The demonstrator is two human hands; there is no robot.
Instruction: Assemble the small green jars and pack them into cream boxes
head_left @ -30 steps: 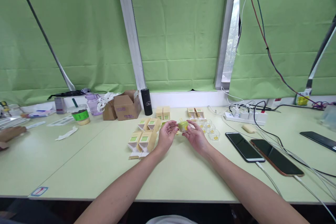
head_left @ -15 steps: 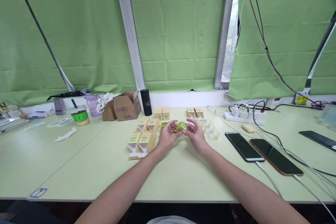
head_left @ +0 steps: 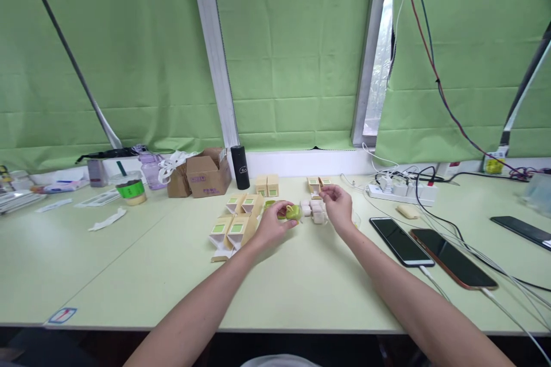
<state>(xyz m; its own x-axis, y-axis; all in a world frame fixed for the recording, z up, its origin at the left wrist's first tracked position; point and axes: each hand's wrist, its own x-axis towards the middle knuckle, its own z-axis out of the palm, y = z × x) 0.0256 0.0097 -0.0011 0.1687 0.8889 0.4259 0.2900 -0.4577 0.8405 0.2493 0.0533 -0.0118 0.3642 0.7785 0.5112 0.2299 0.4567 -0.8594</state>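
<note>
My left hand (head_left: 271, 225) rests low over the table with its fingers closed round a small green object (head_left: 293, 212). My right hand (head_left: 337, 206) hovers farther back and right, thumb and fingers pinched near the open tan boxes (head_left: 319, 184); what it pinches, if anything, is too small to make out. Between the hands lie several small white cubes (head_left: 313, 211). Tan boxes with green labels (head_left: 235, 223) lie in a cluster just left of my left hand. Two shut tan boxes (head_left: 267, 184) stand behind.
Two phones (head_left: 430, 246) on cables lie to the right, a third phone (head_left: 520, 228) farther right, a power strip (head_left: 398, 189) behind. A black cylinder (head_left: 240, 167), brown cartons (head_left: 206, 175), a lidded cup (head_left: 130, 188) and a purple bottle (head_left: 150, 169) stand at the back left.
The hands have parted. My left hand has lowered to the table with the green object, and my right hand has let go of it and moved back and right towards the open boxes.
</note>
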